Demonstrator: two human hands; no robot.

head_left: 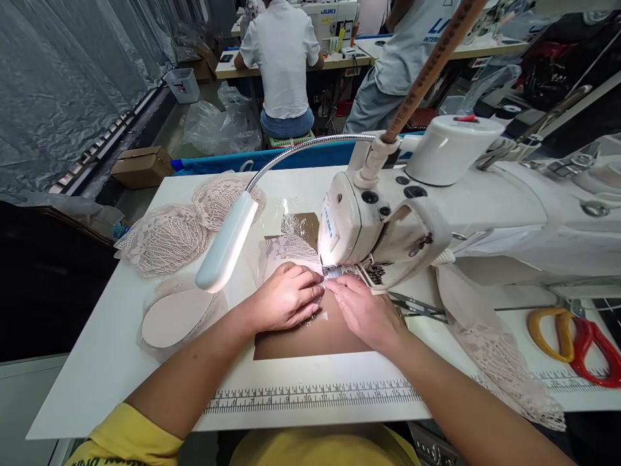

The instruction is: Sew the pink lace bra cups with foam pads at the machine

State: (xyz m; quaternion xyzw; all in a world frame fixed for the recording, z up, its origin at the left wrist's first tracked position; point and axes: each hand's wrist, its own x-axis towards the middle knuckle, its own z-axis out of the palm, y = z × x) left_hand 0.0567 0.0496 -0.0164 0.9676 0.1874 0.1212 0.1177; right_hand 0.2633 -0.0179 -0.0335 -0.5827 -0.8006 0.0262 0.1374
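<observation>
A pale pink lace piece (291, 249) lies beneath the head of the white sewing machine (339, 220), on a brown plate (310, 343). My left hand (294, 294) is closed on its near side, fingers curled down beside the presser foot (332, 272). From the right, my right hand (361, 307) reaches in with fingers together, its tips pinching the lace edge close to the needle. The fingers hide much of the edge between both hands. A lit lamp (228, 239) on a bendy neck hangs left of the machine.
Lace cups (167, 239) and a smooth oval pad (177, 317) lie on the left of the table. To the right are dark snips (417, 305), a lace strip (504, 362) and red-and-yellow-handled scissors (572, 343). A printed ruler (310, 396) runs along the front. Two people are beyond the table.
</observation>
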